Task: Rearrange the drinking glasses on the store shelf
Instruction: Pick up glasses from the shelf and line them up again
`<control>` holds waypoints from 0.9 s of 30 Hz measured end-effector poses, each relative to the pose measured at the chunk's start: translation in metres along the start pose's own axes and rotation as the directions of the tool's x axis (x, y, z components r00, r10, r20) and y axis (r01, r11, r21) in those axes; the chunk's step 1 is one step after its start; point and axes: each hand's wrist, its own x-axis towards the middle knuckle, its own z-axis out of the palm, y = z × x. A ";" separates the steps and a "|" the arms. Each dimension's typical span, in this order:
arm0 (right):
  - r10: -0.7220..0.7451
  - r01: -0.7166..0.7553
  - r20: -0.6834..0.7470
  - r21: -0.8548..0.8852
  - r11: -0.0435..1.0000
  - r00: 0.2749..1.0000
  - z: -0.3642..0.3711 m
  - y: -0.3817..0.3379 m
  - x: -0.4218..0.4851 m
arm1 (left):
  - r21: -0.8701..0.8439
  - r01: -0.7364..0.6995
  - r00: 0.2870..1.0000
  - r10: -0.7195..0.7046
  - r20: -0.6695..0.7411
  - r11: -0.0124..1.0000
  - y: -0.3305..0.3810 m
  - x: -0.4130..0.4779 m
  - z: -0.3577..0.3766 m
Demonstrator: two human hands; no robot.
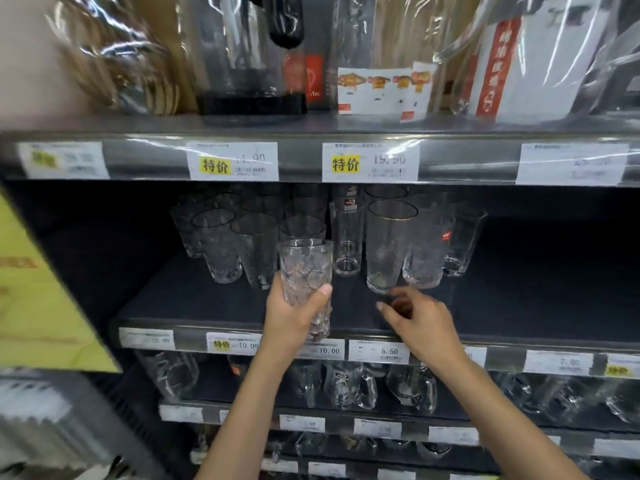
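The left hand [291, 313] is gripping a clear faceted drinking glass [304, 271], with the thumb on the right side of it and the fingers curled around the lower half. The glass is being held upright, in front of the rows on the middle shelf [207, 306], and its base is hanging over the front edge of the shelf.

The right hand [422, 320] is hovering just beside it, above the front part of the same shelf. Its fingers are loosely curled and are holding nothing. The fingertips are blurred and are lying near the foot of a tall gold-rimmed glass [388, 247]; I cannot tell if they are touching it. The two hands are apart.

Behind the held glass, textured tumblers [221, 247] are standing in rows at the left. A narrow straight glass [347, 244] is standing between them and the gold-rimmed glass. At the right, a glass with a red sticker [427, 258] is standing just beside the gold-rimmed one.

White price tags [378, 351] are sitting along the shelf edge, and glass mugs [349, 386] are standing on the shelf below.
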 end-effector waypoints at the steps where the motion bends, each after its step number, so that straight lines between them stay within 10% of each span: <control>1: -0.038 0.038 0.016 -0.029 0.999 0.999 0.002 0.000 -0.001 | 0.017 0.002 1.000 -0.002 -0.013 1.000 0.002 -0.003 -0.006; 14: -0.353 0.448 0.316 -0.313 0.837 0.880 0.069 -0.077 -0.005 | 0.313 -0.052 0.960 0.133 -0.246 0.948 0.020 0.013 -0.135; 27: -0.500 0.487 0.121 -0.505 0.713 0.858 0.100 -0.075 -0.012 | 0.288 0.080 0.942 0.022 -0.336 0.954 0.005 0.080 -0.204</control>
